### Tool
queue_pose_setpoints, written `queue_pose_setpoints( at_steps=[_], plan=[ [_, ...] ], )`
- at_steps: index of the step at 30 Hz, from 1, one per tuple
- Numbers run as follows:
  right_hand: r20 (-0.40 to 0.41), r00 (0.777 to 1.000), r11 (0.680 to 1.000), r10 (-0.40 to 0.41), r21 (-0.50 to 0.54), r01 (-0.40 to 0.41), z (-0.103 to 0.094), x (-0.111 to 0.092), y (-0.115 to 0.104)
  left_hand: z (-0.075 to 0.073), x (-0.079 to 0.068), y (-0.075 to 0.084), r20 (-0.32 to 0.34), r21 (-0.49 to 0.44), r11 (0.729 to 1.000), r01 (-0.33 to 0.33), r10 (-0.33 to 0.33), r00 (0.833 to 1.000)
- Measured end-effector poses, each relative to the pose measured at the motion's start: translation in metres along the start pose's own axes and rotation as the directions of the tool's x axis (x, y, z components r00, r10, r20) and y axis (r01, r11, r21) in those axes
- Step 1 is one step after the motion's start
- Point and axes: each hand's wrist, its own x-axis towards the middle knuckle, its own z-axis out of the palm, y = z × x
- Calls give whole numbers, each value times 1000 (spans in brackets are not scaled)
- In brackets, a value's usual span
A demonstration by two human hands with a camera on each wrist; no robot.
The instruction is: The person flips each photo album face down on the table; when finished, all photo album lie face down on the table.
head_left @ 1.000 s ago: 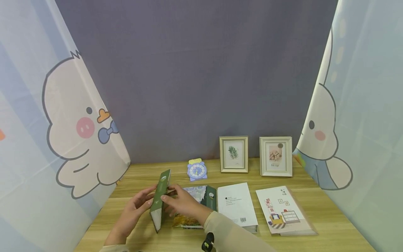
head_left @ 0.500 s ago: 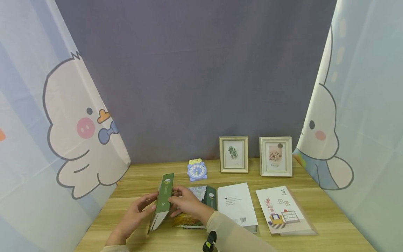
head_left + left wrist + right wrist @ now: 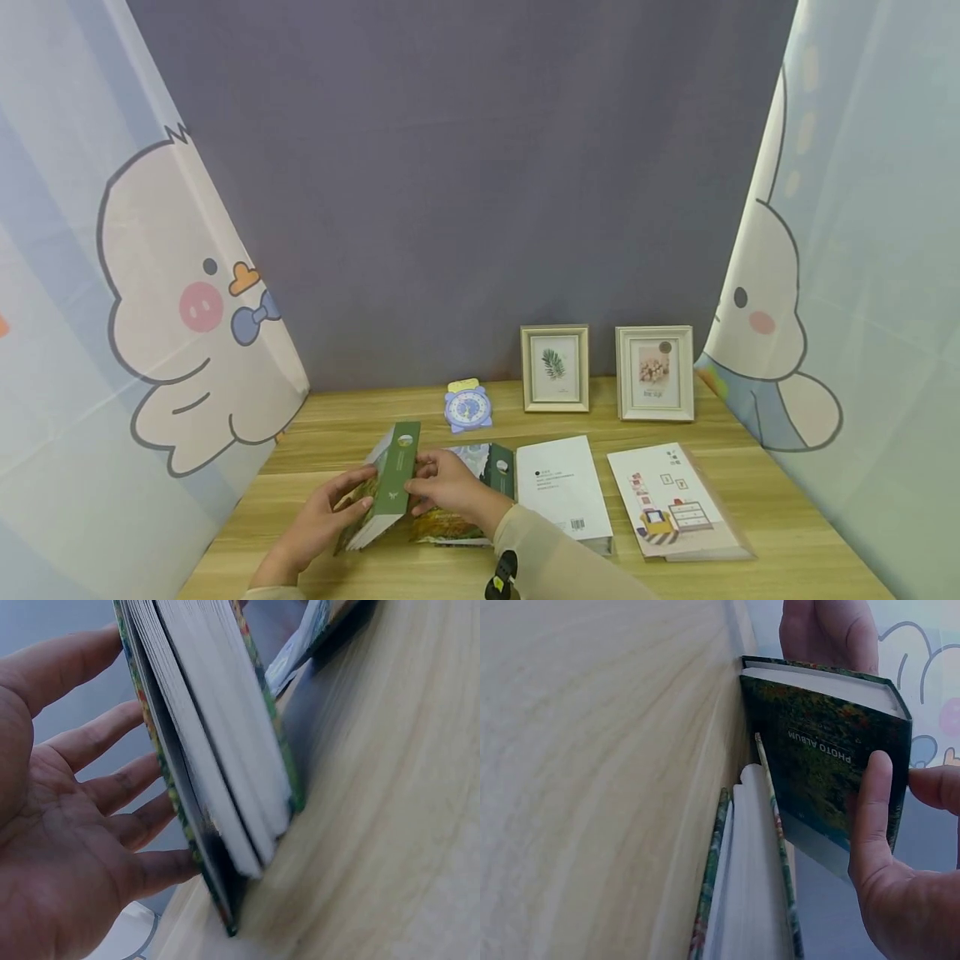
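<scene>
A green photo album stands tilted to the left on the table, spine up. My left hand rests its nearly straight fingers against the left cover, also seen with the album's page edges in the left wrist view. My right hand pinches the spine side, its thumb on the spine and a finger on the cover lettered PHOTO ALBUM. A second album, with a landscape cover and dark green spine, lies just right of it, partly behind my right hand.
A white book and a booklet with furniture drawings lie to the right. Two picture frames stand at the back, left of them a blue clock-shaped item. Printed curtains border the table.
The album has turned in my hands and leans further left, so its spine faces up more and its left cover now shows. The other objects stay put.
</scene>
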Motion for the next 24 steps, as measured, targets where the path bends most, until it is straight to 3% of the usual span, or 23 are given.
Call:
queue_pose_setpoints(
  at_steps=[7, 18, 21, 24],
  plan=[
    [-47, 998, 999, 41, 3, -41, 1, 0, 5, 1, -1, -2, -2, 4, 1000, 12, -12, 1000],
    [-62, 998, 991, 23, -129, -31, -1, 0, 6, 0, -1, -6, -2, 10, 1000, 27, -27, 1000],
    [-61, 998, 977, 7, -210, -20, -3, 1, 6, 1, -1, -7, -8, 28, 999, 34, -34, 999],
    [-75, 997, 929, -10, -370, -19, -6, 1, 6, 1, -1, -8, -25, 60, 997, 44, -43, 999]
  ],
)
